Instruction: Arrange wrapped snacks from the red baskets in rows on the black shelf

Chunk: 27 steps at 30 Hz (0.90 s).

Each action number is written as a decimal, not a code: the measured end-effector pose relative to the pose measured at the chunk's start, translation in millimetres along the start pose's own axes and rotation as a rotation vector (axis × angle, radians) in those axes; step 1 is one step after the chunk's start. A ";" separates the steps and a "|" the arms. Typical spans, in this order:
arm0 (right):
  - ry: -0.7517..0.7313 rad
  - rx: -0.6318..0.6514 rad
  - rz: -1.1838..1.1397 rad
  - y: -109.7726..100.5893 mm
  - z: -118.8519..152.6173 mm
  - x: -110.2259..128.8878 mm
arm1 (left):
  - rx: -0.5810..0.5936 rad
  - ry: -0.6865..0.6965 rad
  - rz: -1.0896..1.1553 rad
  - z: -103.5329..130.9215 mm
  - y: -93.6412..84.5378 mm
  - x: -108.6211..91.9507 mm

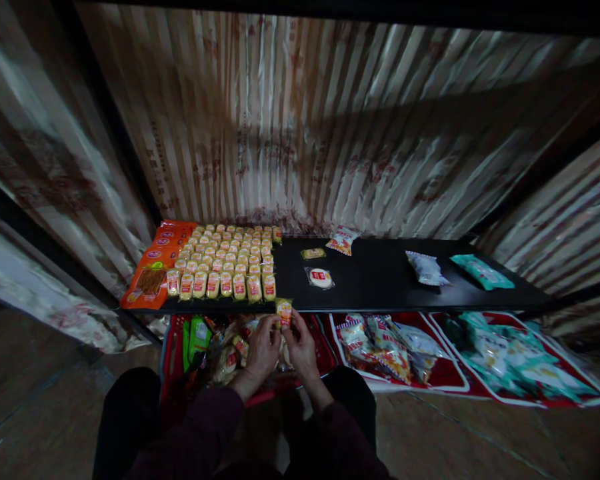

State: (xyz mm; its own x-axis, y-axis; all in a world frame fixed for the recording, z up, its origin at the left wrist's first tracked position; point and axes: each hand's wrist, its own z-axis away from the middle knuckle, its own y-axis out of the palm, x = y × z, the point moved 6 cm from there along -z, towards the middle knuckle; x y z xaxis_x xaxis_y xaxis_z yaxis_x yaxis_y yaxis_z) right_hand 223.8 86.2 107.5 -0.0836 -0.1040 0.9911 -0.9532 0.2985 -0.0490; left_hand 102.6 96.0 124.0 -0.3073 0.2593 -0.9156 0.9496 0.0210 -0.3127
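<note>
Small yellow wrapped snack (284, 311) between hands (263, 348)

Room light: dim overall, source out of sight
Curtain (280, 120): pale sheen on the folds, a broad shadow across its right half
Shelf (370, 293): near black, faint glare toward its right end
Yellow packets (213, 285): among the brightest spots, small print too soft to read
Hands (301, 347): 2, moderately lit, outlines slightly soft
Knees (130, 413): sunk in black, cloth detail lost
Posts (103, 100): splayed outward by wide-angle stretch, corners dark
</note>
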 end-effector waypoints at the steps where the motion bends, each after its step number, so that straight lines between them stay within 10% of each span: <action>1: 0.002 0.002 0.002 -0.7 -3.5 1.5 | -0.001 0.005 -0.007 -3.5 1.5 -1.3; 27: -0.059 -0.066 0.015 -3.7 -119.6 0.0 | -0.034 -0.012 -0.033 -109.8 41.6 -19.8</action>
State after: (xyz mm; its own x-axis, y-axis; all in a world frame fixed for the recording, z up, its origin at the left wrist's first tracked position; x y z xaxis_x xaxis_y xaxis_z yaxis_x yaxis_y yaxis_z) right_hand 262.1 198.6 122.4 -0.1169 -0.1544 0.9811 -0.9305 0.3622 -0.0539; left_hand 155.0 197.8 156.8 -0.3394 0.2461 -0.9079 0.9403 0.0621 -0.3346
